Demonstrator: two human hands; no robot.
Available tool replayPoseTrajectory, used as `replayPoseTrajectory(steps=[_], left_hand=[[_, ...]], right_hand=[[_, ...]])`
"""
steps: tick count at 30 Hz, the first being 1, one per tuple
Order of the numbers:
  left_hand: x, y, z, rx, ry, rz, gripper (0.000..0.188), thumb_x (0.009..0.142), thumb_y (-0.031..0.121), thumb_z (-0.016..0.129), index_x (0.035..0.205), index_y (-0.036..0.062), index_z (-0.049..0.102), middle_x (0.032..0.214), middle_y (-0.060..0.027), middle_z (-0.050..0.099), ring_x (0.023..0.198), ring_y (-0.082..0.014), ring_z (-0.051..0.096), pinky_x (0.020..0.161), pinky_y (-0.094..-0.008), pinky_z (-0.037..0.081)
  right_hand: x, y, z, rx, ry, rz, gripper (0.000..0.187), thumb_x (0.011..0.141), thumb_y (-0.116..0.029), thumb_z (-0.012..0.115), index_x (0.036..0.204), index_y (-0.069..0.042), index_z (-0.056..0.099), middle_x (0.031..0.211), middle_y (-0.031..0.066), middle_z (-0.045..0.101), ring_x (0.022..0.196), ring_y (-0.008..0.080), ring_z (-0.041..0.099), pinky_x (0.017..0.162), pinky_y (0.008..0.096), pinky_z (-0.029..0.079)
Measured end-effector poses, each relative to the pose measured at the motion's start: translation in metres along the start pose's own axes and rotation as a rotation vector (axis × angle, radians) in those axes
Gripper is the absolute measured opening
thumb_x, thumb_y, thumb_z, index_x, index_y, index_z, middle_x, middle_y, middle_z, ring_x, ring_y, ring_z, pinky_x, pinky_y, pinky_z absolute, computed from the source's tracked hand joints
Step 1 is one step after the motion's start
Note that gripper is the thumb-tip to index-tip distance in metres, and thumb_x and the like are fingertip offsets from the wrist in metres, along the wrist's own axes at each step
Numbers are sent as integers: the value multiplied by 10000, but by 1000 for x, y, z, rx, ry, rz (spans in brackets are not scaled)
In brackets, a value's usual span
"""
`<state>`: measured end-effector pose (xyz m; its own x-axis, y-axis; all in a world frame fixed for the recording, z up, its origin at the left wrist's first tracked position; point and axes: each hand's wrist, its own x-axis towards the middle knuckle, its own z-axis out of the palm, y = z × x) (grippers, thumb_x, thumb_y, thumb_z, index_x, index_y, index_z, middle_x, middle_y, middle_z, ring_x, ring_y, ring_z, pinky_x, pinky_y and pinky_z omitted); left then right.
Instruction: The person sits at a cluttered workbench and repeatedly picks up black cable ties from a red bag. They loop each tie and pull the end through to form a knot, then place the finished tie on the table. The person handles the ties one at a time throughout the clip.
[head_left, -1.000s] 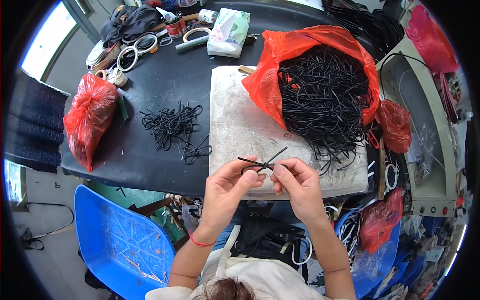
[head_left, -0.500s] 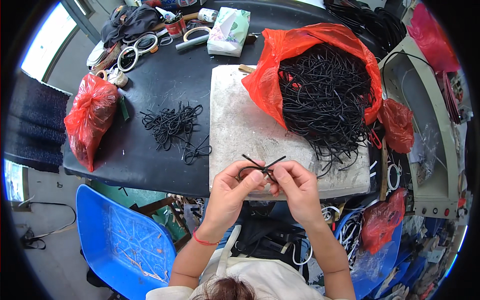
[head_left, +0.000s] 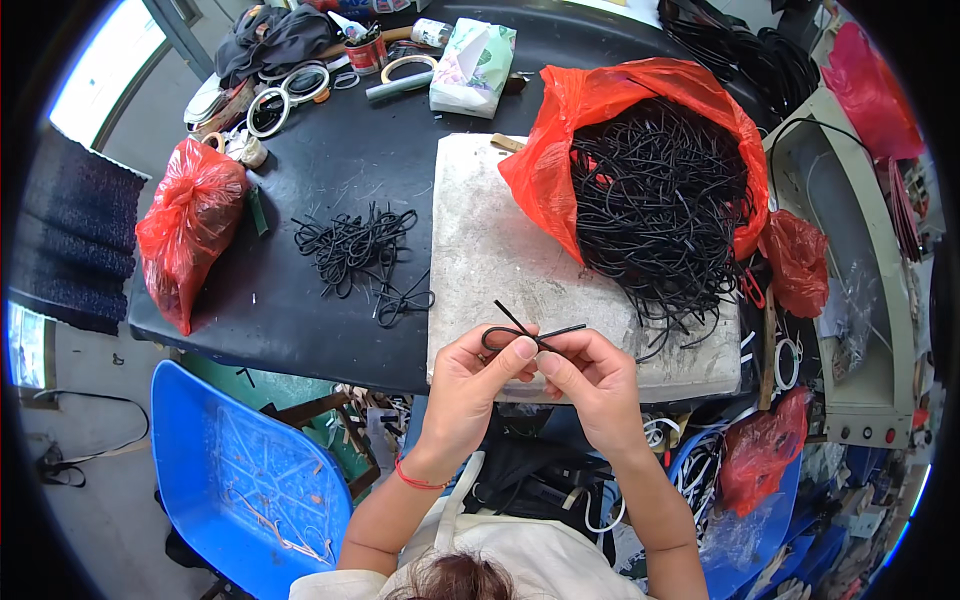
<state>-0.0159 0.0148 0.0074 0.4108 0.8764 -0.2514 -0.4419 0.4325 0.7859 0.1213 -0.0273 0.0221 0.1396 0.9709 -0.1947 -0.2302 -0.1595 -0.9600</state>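
Clock is from the hands, 12 straight ahead. I have both bare hands meeting over the near edge of a scuffed off-white flat board (head_left: pixel 490 230). Left hand (head_left: pixel 475 375) pinches a thin black round cord (head_left: pixel 538 338) between thumb and fingers; right hand (head_left: pixel 595 385) pinches it just beside, thumb close to the crossing. I read one loop toward 9, one loose end up toward 11 and another toward 2; the crossing is partly behind the thumbs, so I can't tell if it's knotted. At 10, on the black table (head_left: pixel 330 160), I see a small pile of black looped cords (head_left: pixel 350 250), left of the board and apart from the hands. At 1, a wide-mouthed red plastic bag (head_left: pixel 545 130) holds a big tangle of black cords (head_left: pixel 660 190), some spilling onto the board. Just before 10, farther out, a bunched red translucent plastic bag (head_left: pixel 190 230) sits by the table's edge. Floral tissue pack (head_left: pixel 473 75) just short of 12, well apart. At 8, below table level, a blue plastic chair (head_left: pixel 200 450) with pale scraps in it.
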Motion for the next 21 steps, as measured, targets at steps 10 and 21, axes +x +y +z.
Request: replayPoseTrajectory(steps=[10,21], left_hand=[[1,1,2,10,46,12,209,864,167,579,989,0,593,862,-55,629,769,-97,585,714,-222,464],[-5,-12,8,117,68,122,156,818,72,628,943,-19,607,829,-59,632,722,-96,581,669,-216,474]], right_hand=[[1,1,-13,141,-1,76,150,838,-80,599,954,14,588,774,13,583,661,48,521,592,194,426],[-2,1,-5,-213,26,-165,101,839,-43,567,915,22,585,812,18,548,686,53,486,600,192,389]])
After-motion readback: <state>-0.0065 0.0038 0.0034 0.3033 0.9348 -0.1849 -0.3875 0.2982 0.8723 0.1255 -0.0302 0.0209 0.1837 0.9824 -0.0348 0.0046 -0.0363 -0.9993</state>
